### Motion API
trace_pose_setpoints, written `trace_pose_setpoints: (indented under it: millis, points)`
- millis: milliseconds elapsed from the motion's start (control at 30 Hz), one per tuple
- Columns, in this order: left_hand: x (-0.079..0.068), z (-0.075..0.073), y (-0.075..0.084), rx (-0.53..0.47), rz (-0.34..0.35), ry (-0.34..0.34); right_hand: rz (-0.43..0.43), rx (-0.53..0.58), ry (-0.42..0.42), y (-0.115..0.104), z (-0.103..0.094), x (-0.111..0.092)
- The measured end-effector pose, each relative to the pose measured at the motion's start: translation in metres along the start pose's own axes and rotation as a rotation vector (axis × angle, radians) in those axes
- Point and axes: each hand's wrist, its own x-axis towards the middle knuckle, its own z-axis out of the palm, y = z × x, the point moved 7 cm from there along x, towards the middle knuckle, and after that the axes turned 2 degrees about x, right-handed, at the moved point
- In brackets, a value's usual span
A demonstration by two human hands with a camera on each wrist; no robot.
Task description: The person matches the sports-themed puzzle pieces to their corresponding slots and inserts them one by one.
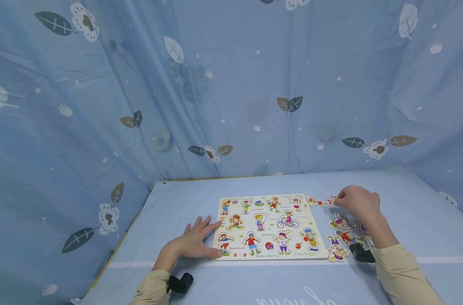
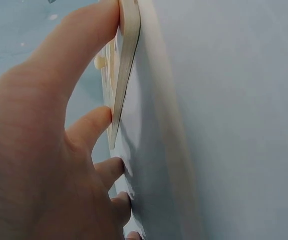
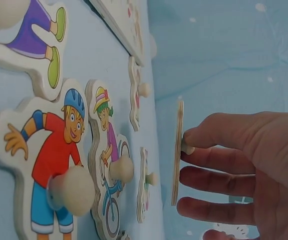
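Observation:
A wooden puzzle board [image 1: 267, 226] printed with children playing sports lies on the table. My left hand [image 1: 193, 239] rests at its left edge with fingers spread, the thumb on the near corner. In the left wrist view, the thumb and index fingertip touch the board's edge [image 2: 128, 50]. My right hand [image 1: 359, 203], right of the board's far corner, pinches a thin wooden puzzle piece [image 3: 178, 152] by its small knob. That piece stands edge-on in the right wrist view, raised off the table, so its picture is hidden there.
Several loose knobbed pieces lie right of the board, among them a cyclist [image 1: 344, 221], a red-shirted figure [image 3: 58, 145] and one in purple [image 1: 337, 250]. Another piece [image 1: 314, 201] lies by the far right corner. A blue patterned curtain [image 1: 254, 84] hangs behind the table.

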Motion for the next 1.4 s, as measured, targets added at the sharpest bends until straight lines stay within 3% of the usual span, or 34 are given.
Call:
trace_pose_setpoints:
  millis: [300,567,833,1233,1400]
  points:
    - [0.0,0.001,-0.003,0.009,-0.007,-0.009,-0.033,-0.008,-0.013,-0.011,0.008,0.002]
    - [0.005,0.0,-0.003,0.022,0.0,-0.006,-0.114,-0.033,0.001,-0.033,0.009,0.002]
    - [0.005,0.002,-0.004,0.01,0.007,-0.005,-0.137,-0.022,-0.003,-0.049,0.017,0.005]
    - [0.003,0.001,-0.004,0.017,0.006,-0.013,-0.256,-0.033,0.078,-0.097,0.017,0.016]
    - [0.003,0.002,-0.003,0.027,-0.004,-0.018,-0.273,-0.046,0.068,-0.118,0.019,0.023]
